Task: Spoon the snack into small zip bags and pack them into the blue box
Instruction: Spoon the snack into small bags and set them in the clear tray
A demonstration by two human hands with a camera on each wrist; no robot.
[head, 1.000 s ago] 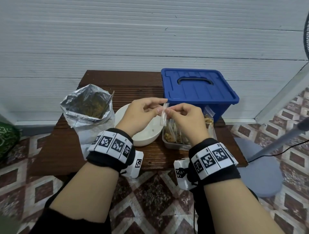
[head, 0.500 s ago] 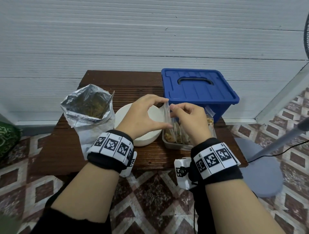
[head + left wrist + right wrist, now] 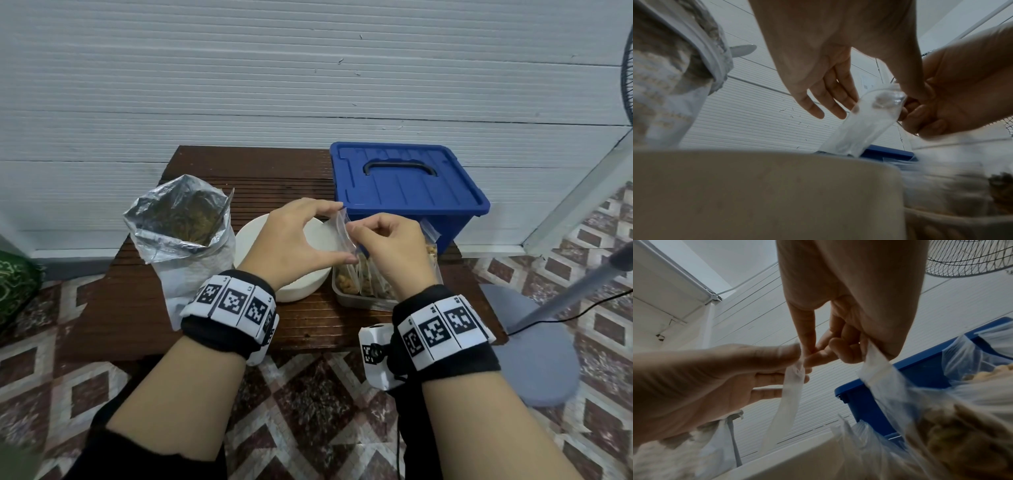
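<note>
Since 1 second ago my left hand [image 3: 294, 243] and right hand [image 3: 387, 246] lowered, both pinching the empty zip bag [image 3: 344, 233]; I feared this slippery mouth could slip shut.

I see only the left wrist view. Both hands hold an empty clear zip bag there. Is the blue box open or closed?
Observer: Closed. In the head view, the lid sits on the blue box.
Operator: Where are the filled bags?
Observer: They stand in a clear tray in front of the box, near the right hand.
Operator: What stands left of the white bowl?
Observer: An open foil bag, with dark contents inside.
</note>
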